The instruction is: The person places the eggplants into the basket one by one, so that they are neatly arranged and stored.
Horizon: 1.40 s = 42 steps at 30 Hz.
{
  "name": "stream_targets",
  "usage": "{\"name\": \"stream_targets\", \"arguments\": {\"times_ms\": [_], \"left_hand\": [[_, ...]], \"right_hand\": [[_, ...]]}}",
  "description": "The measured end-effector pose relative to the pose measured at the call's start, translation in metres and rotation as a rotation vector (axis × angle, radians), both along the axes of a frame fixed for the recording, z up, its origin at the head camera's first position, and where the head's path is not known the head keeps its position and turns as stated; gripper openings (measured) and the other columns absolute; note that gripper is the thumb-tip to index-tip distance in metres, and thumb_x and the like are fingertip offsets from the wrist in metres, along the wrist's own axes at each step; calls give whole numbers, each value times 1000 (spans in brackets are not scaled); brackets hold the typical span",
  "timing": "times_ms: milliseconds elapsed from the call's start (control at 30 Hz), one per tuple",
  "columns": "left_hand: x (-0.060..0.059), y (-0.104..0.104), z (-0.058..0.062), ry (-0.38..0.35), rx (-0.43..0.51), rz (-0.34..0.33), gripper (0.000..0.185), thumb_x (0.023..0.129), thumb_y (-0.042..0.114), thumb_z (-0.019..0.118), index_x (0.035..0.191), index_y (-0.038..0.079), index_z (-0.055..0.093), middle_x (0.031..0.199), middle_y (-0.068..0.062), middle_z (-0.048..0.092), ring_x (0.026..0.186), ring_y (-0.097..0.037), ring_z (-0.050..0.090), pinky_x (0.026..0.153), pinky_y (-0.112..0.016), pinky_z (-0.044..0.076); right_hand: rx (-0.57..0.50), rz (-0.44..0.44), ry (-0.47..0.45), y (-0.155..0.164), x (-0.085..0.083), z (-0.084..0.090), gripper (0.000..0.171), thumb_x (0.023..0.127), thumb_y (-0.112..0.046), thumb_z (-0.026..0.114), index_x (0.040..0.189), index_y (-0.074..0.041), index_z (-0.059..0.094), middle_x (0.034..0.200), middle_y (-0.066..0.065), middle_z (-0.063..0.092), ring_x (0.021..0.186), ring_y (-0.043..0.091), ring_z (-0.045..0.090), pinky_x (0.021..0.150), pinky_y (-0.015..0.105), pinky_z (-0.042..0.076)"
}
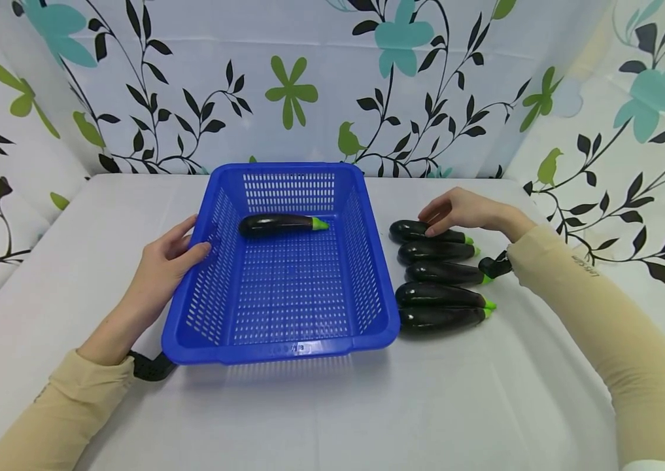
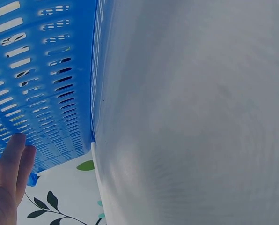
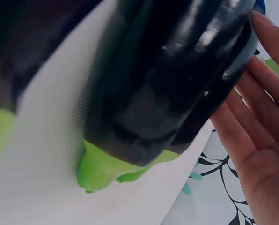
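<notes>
A blue perforated plastic basket [image 1: 282, 353] is in the middle of the head view, with one dark eggplant [image 1: 276, 224] lying crosswise near its far end. My left hand [image 1: 161, 268] grips the basket's left side, thumb over the rim and fingers along the outer wall, as the left wrist view shows. To the right of the basket, several glossy eggplants with green stems lie in a row. My right hand [image 1: 464, 212] holds the farthest eggplant [image 1: 409, 230] of that row between thumb and fingers. In the right wrist view, fingers [image 3: 245, 126] lie along its far side.
The nearest eggplant [image 1: 441, 319] of the row lies close beside the basket's right wall. A white cloth [image 1: 320, 418] covers the table. Patterned curtains [image 1: 308, 39] with leaves and flowers stand behind and at both sides. Black wrist devices [image 1: 495, 265] sit by both sleeves.
</notes>
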<state>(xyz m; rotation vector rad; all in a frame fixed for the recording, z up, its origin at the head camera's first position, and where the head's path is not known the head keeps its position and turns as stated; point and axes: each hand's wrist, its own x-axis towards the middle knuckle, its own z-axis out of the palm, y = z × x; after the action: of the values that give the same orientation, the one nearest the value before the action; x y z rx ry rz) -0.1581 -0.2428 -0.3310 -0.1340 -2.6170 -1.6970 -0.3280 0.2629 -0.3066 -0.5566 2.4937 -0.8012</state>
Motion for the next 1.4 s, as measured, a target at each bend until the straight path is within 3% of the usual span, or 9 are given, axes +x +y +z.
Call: {"name": "stream_targets", "arguments": {"times_ms": [867, 1167, 1400], "left_hand": [[0, -1, -2, 9, -12, 10, 71, 104, 36, 51, 161, 14, 16, 151, -28, 42, 93, 10, 59, 75, -11, 54], [0, 0, -1, 3, 1, 2, 72, 104, 36, 52, 161, 13, 15, 152, -28, 42, 93, 10, 60, 75, -12, 54], [0, 0, -1, 12, -11, 1, 72, 104, 36, 51, 161, 12, 15, 151, -28, 42, 92, 10, 59, 75, -11, 54]], "right_hand": [[-13, -8, 52, 1, 3, -14, 48, 90, -21, 75, 132, -1, 63, 125, 17, 68, 115, 29, 64, 103, 50, 48], [15, -24, 107, 0, 0, -14, 47, 91, -21, 75, 131, -1, 63, 125, 18, 67, 118, 34, 63, 104, 54, 46], [15, -28, 86, 0, -1, -11, 47, 90, -21, 75, 130, -1, 64, 122, 17, 69, 114, 30, 64, 102, 51, 47]]}}
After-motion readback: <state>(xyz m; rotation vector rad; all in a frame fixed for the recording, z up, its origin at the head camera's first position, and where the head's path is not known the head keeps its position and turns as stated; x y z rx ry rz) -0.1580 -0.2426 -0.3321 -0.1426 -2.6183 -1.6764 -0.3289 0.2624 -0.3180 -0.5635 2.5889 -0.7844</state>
